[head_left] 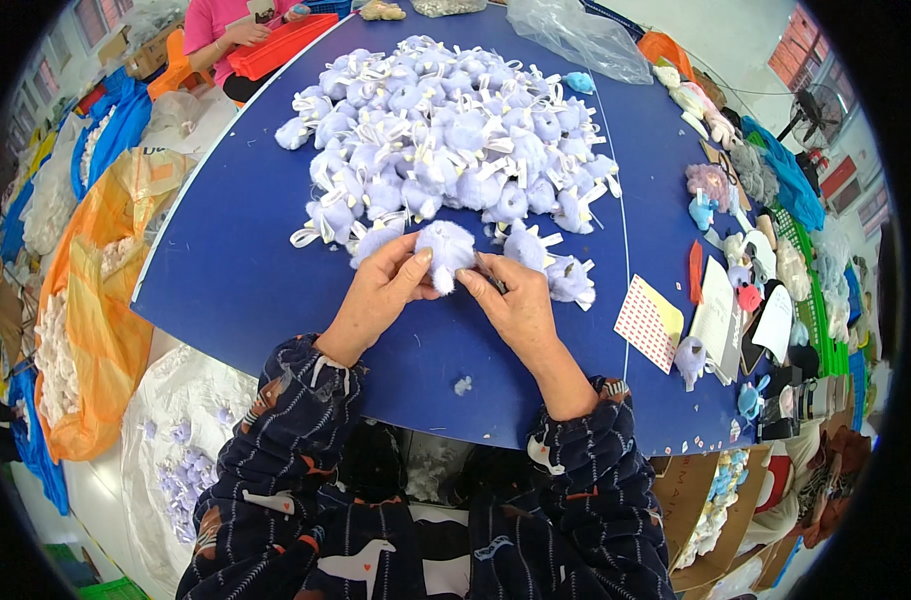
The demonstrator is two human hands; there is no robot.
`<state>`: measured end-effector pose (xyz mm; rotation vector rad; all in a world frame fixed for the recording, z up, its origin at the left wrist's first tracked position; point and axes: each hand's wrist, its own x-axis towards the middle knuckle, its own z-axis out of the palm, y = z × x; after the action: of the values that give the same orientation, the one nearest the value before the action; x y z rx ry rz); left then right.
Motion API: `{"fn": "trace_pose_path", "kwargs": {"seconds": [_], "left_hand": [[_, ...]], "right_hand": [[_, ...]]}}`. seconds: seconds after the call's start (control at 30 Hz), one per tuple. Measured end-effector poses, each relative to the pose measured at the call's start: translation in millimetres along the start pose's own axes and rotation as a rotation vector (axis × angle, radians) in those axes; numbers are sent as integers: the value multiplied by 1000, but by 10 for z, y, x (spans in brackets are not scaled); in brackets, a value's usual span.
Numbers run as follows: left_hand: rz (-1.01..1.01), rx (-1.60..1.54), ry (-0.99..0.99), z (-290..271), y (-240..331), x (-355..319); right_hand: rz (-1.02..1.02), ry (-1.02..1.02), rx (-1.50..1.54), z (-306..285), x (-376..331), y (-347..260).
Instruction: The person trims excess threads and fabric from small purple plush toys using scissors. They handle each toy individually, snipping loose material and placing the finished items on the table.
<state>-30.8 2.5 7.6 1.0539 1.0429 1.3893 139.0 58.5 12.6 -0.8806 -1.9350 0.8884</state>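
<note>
Hands: 2, both over the blue surface point(415, 375). Plush pieces in work: 1, a pale-lilac plush piece point(446, 245) raised between the hands, in front of the heap. Left hand point(378, 288): grip closed, thumb and fingers pinching the piece's left side. Right hand point(520, 308): thumb tip against its lower right edge; how far this grip is closed, cannot tell (a dark sliver shows by the forefinger, too small to identify).

Heap point(455, 130) of similar pieces with white ribbon loops: 1, pieces overlap, no reliable count. Just beyond the right hand: 2 loose pieces point(571, 281). Fluff tuft point(462, 385): 1, near the surface's front edge. Dotted sheet point(647, 325): 1, to the right. Red tray point(280, 48): 1, beside a co-worker point(210, 35) (pink top).
</note>
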Motion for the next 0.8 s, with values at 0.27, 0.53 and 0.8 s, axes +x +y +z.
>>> {"fn": "trace_pose_path", "kwargs": {"seconds": [0.27,0.53,0.8], "left_hand": [[7,-11,-74,33,6,-11],[-73,-90,-129,31,93,-50],[-93,-349,-80,-1,76,-19]], "right_hand": [[50,47,-22,3,-17,-112],[-183,85,-71,11,-8,-81],[-133,13,117,22,-17,-125]]}}
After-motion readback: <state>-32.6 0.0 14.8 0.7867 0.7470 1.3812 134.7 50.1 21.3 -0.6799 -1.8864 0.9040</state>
